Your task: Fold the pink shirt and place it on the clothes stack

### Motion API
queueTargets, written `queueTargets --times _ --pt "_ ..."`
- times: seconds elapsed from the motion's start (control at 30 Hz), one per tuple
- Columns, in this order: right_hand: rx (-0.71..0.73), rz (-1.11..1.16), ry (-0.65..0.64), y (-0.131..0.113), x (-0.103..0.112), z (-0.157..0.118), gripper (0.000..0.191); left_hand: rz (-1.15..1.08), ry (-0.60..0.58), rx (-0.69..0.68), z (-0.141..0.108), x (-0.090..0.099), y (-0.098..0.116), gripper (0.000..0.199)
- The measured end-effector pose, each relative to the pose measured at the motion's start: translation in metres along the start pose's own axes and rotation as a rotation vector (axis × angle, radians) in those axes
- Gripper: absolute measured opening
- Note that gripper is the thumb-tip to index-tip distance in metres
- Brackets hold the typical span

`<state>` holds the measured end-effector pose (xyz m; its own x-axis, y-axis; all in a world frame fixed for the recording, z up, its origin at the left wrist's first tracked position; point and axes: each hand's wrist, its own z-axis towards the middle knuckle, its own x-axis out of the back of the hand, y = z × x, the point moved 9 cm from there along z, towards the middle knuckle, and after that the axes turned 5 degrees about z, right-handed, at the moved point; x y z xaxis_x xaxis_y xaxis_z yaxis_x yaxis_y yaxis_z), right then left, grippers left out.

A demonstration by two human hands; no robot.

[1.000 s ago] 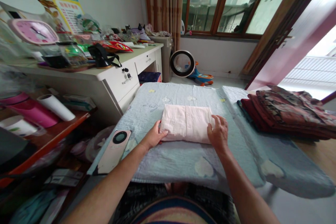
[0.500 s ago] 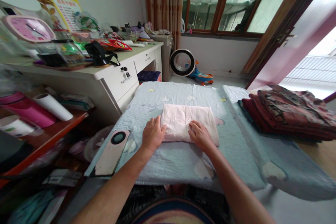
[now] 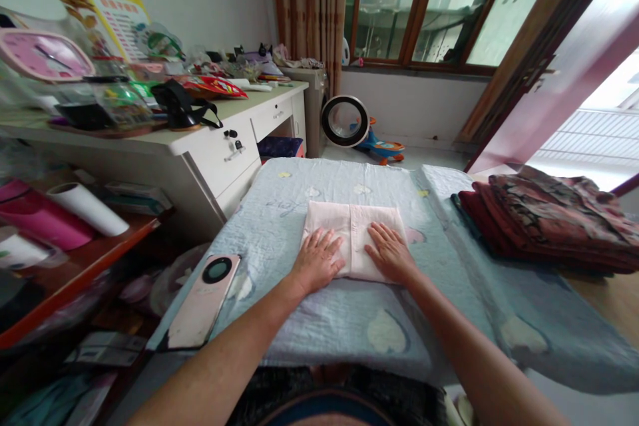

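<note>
A pale pink folded garment (image 3: 358, 259) lies as a flat rectangle in front of me, with a seam running down its middle. My left hand (image 3: 318, 259) rests flat on its left part, fingers spread. On the right part lies my right hand (image 3: 390, 251), palm down with the fingers stretched out. Neither hand grips the cloth. Beneath the garment is a light blue patterned cover (image 3: 279, 213) spread over the table. A pinkish phone (image 3: 202, 303) with a round black camera ring lies to the left of my left forearm.
To the right sits a stack of folded dark red and patterned clothes (image 3: 549, 219). A cluttered white desk (image 3: 229, 163) stands at the left, above a red-edged shelf (image 3: 114, 239) with a pink bottle (image 3: 44, 216). A blue and orange ride-on toy (image 3: 382, 145) is on the floor beyond.
My left hand has moved from the garment's left edge onto its top. The right hand has shifted slightly right and flattened out. The garment now lies straighter.
</note>
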<state>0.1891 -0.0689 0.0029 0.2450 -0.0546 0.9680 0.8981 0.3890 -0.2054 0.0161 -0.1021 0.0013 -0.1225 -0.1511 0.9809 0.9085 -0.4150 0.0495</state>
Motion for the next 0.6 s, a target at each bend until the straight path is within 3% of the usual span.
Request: queueTargets --times 0.17,0.23,0.33,0.47,0.6 --pt "-0.132 -0.074 -0.034 0.043 0.005 -0.003 0.056 -0.031 -0.008 0.026 0.007 0.014 -0.002 0.053" --pt "-0.167 -0.077 -0.036 0.044 0.009 0.004 0.055 -0.038 0.033 0.018 0.023 0.025 0.0 0.049" --pt "-0.161 -0.04 -0.006 0.024 0.016 0.024 0.055 -0.008 0.106 -0.03 0.056 0.036 0.005 0.044" --pt "-0.061 0.049 -0.003 -0.009 0.01 0.055 0.054 0.021 0.058 -0.059 0.092 0.017 0.006 0.045" --pt "-0.09 0.085 -0.016 -0.006 -0.003 0.064 0.053 -0.021 -0.039 -0.022 0.096 -0.012 -0.003 0.051"
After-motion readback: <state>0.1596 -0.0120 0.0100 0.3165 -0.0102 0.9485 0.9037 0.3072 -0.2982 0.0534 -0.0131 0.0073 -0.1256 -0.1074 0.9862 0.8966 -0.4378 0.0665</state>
